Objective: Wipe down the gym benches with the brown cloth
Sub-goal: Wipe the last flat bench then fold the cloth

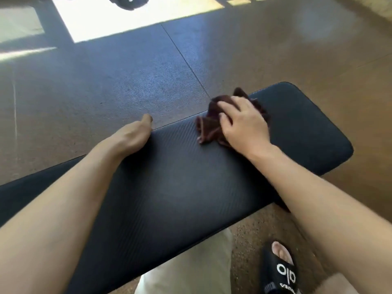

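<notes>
A black padded gym bench (180, 187) runs from the lower left to the right across the view. The brown cloth (209, 124) lies bunched on its top near the far edge. My right hand (244, 124) lies flat on the cloth and presses it onto the pad, with fingers spread and pointing left. My left hand (133, 134) rests on the bench's far edge, its fingers curled over that edge and out of sight, thumb showing.
Dark rubber floor tiles (127, 81) lie beyond the bench, with brown floor to the right. A sunlit patch (127, 15) is at the top. My foot in a black slide sandal (280, 270) and my knee in light trousers (191, 268) are below the bench.
</notes>
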{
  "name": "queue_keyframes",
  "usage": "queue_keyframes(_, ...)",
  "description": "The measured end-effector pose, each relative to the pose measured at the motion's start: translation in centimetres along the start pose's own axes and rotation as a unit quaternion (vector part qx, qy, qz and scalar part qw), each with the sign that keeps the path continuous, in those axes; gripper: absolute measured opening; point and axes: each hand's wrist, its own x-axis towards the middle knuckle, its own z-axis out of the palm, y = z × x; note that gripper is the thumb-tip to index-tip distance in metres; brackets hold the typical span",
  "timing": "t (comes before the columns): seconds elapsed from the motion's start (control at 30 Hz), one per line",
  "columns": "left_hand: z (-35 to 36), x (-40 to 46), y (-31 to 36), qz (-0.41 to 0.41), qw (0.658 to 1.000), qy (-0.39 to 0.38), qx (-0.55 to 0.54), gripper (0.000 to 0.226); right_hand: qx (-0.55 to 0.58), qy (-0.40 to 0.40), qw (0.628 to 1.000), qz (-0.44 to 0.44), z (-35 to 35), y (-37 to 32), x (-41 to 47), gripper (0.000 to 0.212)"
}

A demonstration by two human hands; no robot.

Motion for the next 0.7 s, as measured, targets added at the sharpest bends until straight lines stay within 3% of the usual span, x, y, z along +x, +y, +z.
queue_keyframes(0.07,0.6,0.1,0.4,-0.006,1.0,0.007,0.025,0.074,-0.035,0.0,0.993,0.113,-0.6,2.1,1.7,0.054)
queue_keyframes(0.13,1.0,0.1,1.0,-0.009,0.999,0.02,0.046,0.07,-0.066,0.007,0.989,0.134,0.4,-0.9,0.8,0.048)
queue_keyframes(0.27,1.2,0.1,1.7,-0.01,0.998,0.033,0.048,0.068,0.001,-0.033,0.996,-0.087,2.5,-10.1,-5.7,0.045)
queue_keyframes(0.37,1.2,-0.2,2.0,-0.008,0.998,0.033,0.061,0.066,0.059,-0.072,0.975,-0.202,1.3,-7.8,-6.3,0.044)
queue_keyframes(0.43,1.2,-0.6,2.3,-0.007,0.997,0.031,0.074,0.069,0.034,-0.043,0.985,-0.162,0.3,-2.9,-4.0,0.045)
queue_keyframes(0.57,2.0,-1.1,4.8,0.045,0.994,0.022,0.098,0.063,-0.031,0.002,0.995,0.09,-2.7,4.1,-0.9,0.061)
queue_keyframes(0.63,2.1,-1.0,6.8,0.079,0.993,0.039,0.076,0.056,-0.031,0.002,0.997,0.075,-1.3,0.7,-3.0,0.058)
queue_keyframes(0.7,1.9,-0.4,8.1,0.084,0.992,0.064,0.066,0.053,0.024,-0.01,0.998,-0.058,0.3,-4.2,-5.4,0.049)
